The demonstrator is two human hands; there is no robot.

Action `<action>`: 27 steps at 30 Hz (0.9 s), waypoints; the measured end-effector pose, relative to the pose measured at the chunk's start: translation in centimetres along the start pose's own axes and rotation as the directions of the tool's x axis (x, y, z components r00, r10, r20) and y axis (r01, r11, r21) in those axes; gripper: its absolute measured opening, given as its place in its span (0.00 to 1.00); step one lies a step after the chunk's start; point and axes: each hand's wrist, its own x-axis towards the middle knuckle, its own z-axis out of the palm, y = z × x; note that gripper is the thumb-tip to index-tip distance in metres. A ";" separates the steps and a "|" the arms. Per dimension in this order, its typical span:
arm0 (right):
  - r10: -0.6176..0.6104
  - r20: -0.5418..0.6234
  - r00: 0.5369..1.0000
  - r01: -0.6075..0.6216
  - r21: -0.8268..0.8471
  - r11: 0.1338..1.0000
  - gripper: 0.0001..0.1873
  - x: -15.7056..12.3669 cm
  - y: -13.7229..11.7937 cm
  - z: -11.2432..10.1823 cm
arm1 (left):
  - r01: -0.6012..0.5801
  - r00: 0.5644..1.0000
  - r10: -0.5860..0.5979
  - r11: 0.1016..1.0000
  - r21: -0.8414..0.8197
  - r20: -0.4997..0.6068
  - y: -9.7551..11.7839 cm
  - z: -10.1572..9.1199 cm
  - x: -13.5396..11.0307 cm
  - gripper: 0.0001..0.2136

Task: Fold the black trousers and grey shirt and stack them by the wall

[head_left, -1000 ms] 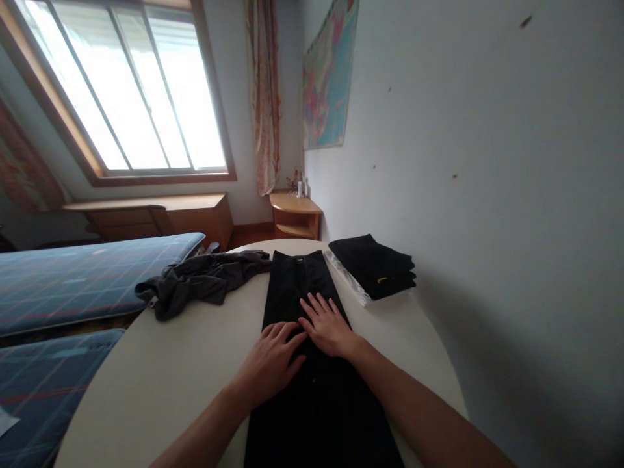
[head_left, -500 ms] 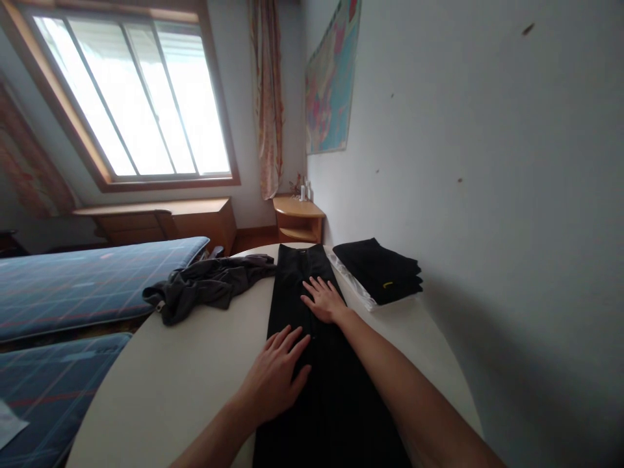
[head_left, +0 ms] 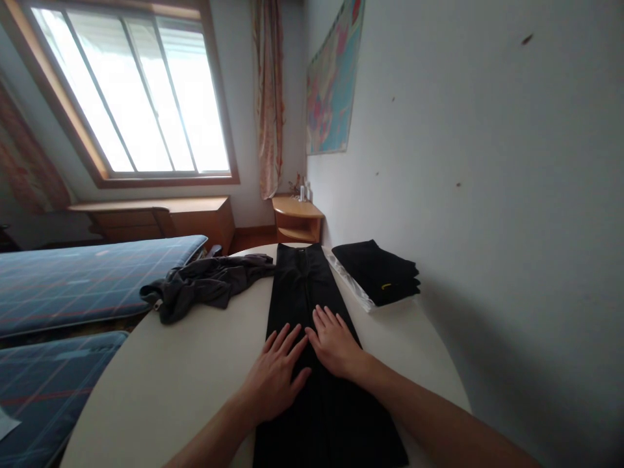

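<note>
A long black garment (head_left: 299, 286) lies stretched flat down the middle of a round white table (head_left: 185, 364). My left hand (head_left: 275, 377) rests flat on its left half, fingers spread, holding nothing. My right hand (head_left: 336, 344) lies flat beside it on the garment's right half, fingers stretched out. The two hands almost touch at the fingertips.
A crumpled grey garment (head_left: 205, 283) lies at the table's far left edge. A folded black stack (head_left: 380, 273) sits on clear plastic at the far right, near the wall. Blue checked mattresses (head_left: 82, 279) stand to the left. A wooden corner shelf (head_left: 297, 218) is beyond the table.
My right hand slid along the garment away from me, then came back toward me, and now lies beside the left hand. The left hand stayed roughly in place.
</note>
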 end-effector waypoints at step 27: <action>-0.403 0.144 0.904 0.394 0.088 0.915 0.33 -16.1 1.2 -1.5 | -0.403 0.900 0.430 0.881 0.247 -0.066 3.0 -0.3 -9.6 0.08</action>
